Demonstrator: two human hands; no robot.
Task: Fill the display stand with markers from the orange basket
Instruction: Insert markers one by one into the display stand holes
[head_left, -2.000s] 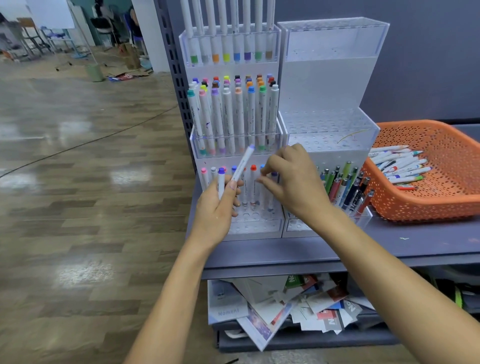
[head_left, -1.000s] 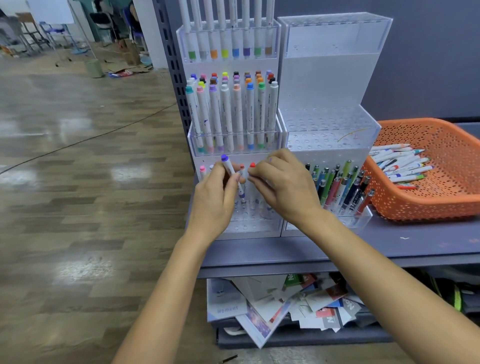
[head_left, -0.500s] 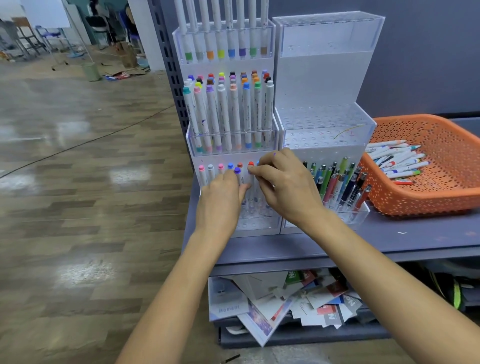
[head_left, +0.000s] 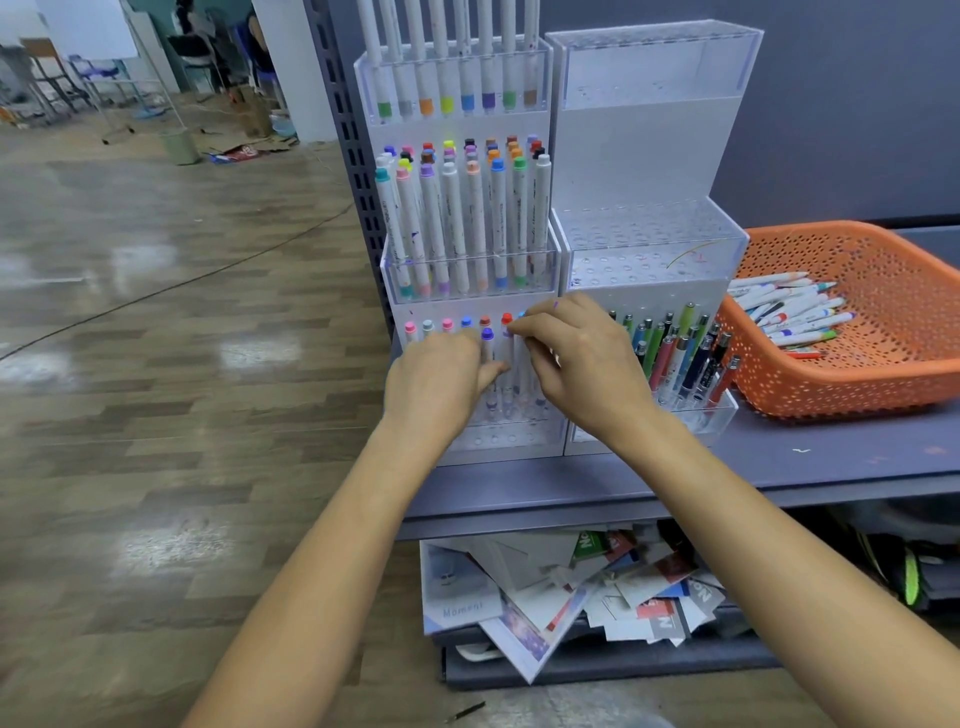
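Grey shelf (head_left: 779, 467): white markers (head_left: 470, 223), coloured caps, upright in stand (head_left: 467, 439).

We find the bottom tier of the left display stand (head_left: 509, 441) crowded; our left grip (head_left: 431, 384), round a purple-capped marker (head_left: 487, 336), and our right grip (head_left: 582, 364) meet there with hardly a gap between them; upright markers (head_left: 448, 326) flank them, and the tall markers (head_left: 457, 218) stand just above the knuckles; the right stand (head_left: 644, 156) is open from above in its upper tiers, its bottom tier packed with pens (head_left: 675, 353); the orange basket (head_left: 852, 384) stands just beside, open-topped; the desk (head_left: 831, 457) before it gives passing room.
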